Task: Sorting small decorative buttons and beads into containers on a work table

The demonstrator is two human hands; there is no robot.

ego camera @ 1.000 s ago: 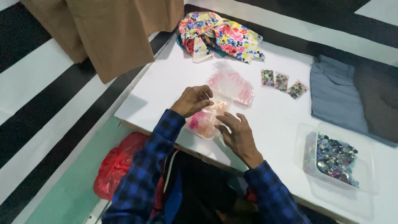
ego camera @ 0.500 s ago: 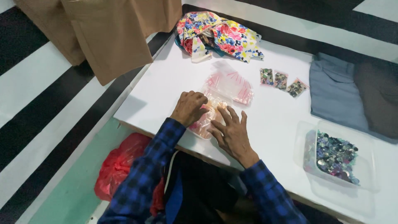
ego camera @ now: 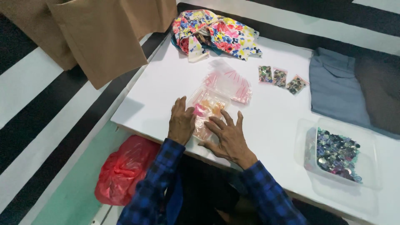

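1. In the head view, your left hand (ego camera: 181, 121) lies palm down and open on the white table (ego camera: 158, 87), its fingers resting on the left edge of a small clear bag (ego camera: 207, 111) with pink and orange contents.
2. Your right hand (ego camera: 227, 136) is also flat and open, fingers spread, pressing on the lower right part of the same bag. Neither hand grips anything.
3. The small clear bag sits near the table's front edge, between your two hands, and it touches a loose stack of empty clear bags (ego camera: 229, 83) with red strips just behind it.
4. Further back lies a bundle of flowered cloth (ego camera: 214, 34). To the right of the stack, three small filled packets (ego camera: 280, 77) lie in a row.
5. At the right, a clear plastic tray (ego camera: 366, 137) holds shiny dark pieces, and folded grey cloth (ego camera: 337, 87) lies behind it.
6. A red plastic bag (ego camera: 125, 171) sits on the floor below the table, to your left.
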